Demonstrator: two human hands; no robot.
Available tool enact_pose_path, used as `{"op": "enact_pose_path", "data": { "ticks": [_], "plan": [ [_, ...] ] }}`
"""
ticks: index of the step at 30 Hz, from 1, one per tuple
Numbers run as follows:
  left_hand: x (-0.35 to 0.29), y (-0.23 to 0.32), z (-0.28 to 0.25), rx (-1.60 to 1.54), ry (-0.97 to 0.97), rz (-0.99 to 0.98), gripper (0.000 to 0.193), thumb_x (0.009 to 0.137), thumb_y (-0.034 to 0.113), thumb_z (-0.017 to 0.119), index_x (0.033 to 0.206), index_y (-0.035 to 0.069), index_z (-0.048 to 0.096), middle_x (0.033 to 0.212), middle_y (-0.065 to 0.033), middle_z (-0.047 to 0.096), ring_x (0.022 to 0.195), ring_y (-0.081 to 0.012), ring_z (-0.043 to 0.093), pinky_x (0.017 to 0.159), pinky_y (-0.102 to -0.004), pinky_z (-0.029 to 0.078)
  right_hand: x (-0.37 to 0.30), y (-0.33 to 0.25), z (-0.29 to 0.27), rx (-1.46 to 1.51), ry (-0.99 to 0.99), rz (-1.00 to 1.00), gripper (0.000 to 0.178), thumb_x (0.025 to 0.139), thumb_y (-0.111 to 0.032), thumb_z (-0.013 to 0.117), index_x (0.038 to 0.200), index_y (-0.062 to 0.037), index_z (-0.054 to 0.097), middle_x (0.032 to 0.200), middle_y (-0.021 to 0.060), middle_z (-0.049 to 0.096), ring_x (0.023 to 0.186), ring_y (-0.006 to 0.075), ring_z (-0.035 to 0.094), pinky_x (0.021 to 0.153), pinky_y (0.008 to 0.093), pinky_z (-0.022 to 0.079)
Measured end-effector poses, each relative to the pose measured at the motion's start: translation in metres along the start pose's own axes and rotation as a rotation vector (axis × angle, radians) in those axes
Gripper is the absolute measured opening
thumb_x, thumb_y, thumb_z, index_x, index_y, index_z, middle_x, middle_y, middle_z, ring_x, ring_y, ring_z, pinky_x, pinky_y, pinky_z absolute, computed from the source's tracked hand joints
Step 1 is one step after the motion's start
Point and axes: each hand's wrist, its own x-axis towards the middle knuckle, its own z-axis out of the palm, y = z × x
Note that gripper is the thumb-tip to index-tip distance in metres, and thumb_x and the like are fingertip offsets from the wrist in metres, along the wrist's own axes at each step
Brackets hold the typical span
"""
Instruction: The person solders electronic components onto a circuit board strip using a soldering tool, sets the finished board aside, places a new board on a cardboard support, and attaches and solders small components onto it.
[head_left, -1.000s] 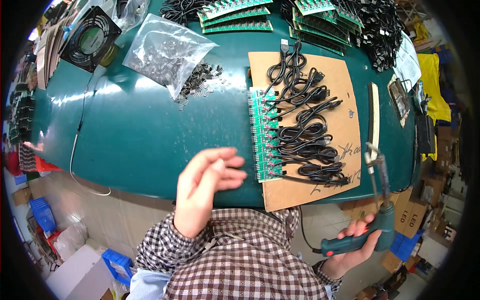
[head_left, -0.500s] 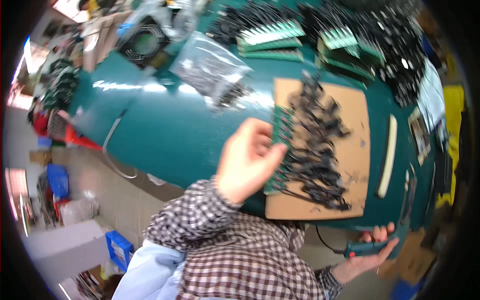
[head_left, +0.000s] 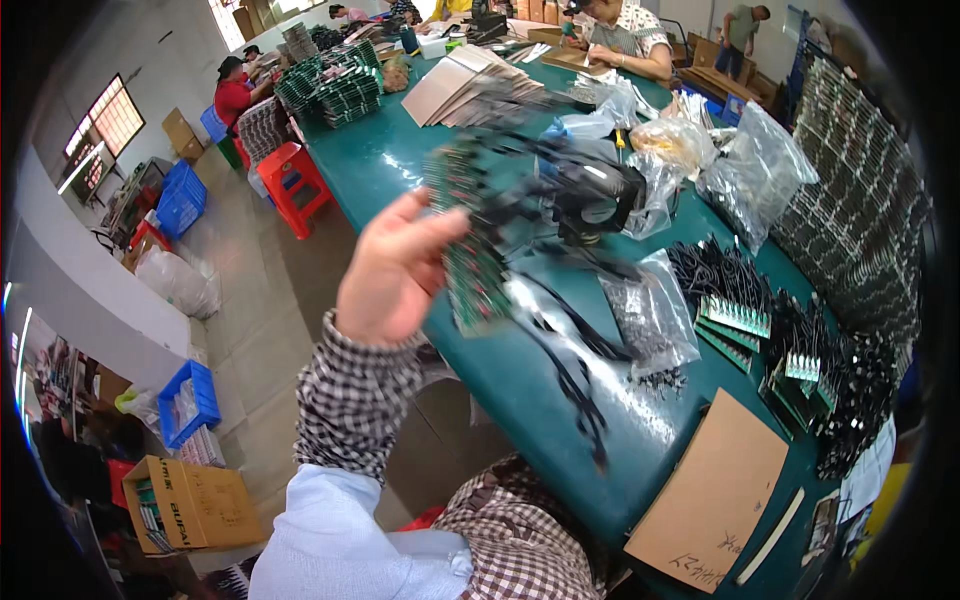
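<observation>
On my feed the green table (head_left: 530,400) stretches from twelve to five o'clock, the cardboard sheet (head_left: 710,490) at four. Black cables (head_left: 580,400) fan between two and five from the blurred circuit-board strip (head_left: 470,285), its long axis near twelve-to-six, at three o'clock from the left hand (head_left: 395,265), which pinches its edge; my right is out of view.
</observation>
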Motion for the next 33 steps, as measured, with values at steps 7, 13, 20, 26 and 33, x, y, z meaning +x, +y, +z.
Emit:
{"op": "enact_pose_path", "data": {
  "ticks": [7, 13, 20, 26, 33],
  "plan": [
    [0.110, -0.060, -0.225, 0.009, 0.493, 0.109, 0.023, 0.077, -0.004, 0.054, 0.099, 0.000, 0.050, 0.090, -0.0099, 0.059, 0.081, -0.0206, 0.059, 0.071, -0.0330, 0.049, -0.003, 0.018, 0.030, -0.001, -0.074, 0.167, 0.029, 0.084, -0.028, 0.055, 0.095, -0.0013, 0.053, 0.083, 0.0018, 0.055, 0.067, 0.0126, 0.054, 0.052, 0.0237, 0.045],
    [0.155, -0.078, -0.247, 0.020, 0.729, -0.026, 0.021, 0.070, -0.014, 0.049, 0.089, -0.007, 0.053, 0.082, -0.0143, 0.057, 0.073, -0.0274, 0.058, 0.061, -0.0415, 0.051, -0.007, 0.018, 0.045, -0.096, -0.073, 0.122, 0.029, 0.084, -0.029, 0.054, 0.096, -0.0024, 0.052, 0.079, 0.0023, 0.054, 0.068, 0.0127, 0.055, 0.055, 0.0233, 0.047],
    [0.235, -0.018, -0.274, -0.076, 0.212, 0.024, 0.017, 0.078, 0.000, 0.048, 0.093, -0.003, 0.055, 0.090, -0.0114, 0.060, 0.083, -0.0222, 0.058, 0.078, -0.0341, 0.047, 0.010, 0.029, 0.050, -0.182, 0.028, 0.129, 0.031, 0.087, -0.036, 0.048, 0.099, -0.0073, 0.051, 0.072, 0.0006, 0.055, 0.062, 0.0115, 0.053, 0.050, 0.0243, 0.046],
    [0.194, -0.080, -0.284, -0.054, 0.512, 0.007, 0.012, 0.074, -0.001, 0.052, 0.085, -0.001, 0.055, 0.081, -0.0102, 0.056, 0.074, -0.0238, 0.056, 0.069, -0.0366, 0.049, 0.003, 0.021, 0.018, -0.169, 0.076, 0.174, 0.029, 0.086, -0.039, 0.048, 0.100, -0.0143, 0.052, 0.074, -0.0007, 0.057, 0.057, 0.0146, 0.056, 0.043, 0.0306, 0.049],
    [0.139, -0.129, -0.214, 1.805, 0.809, 0.038, 0.059, 0.074, 0.015, 0.060, 0.128, 0.009, 0.036, 0.126, -0.0145, 0.039, 0.116, -0.0312, 0.038, 0.091, -0.0510, 0.034, 0.013, 0.032, 0.034, -0.144, 0.301, 0.079, 0.030, 0.085, -0.038, 0.051, 0.094, -0.0099, 0.053, 0.060, -0.0065, 0.047, 0.050, 0.0024, 0.048, 0.035, 0.0134, 0.036]
  ]
}}
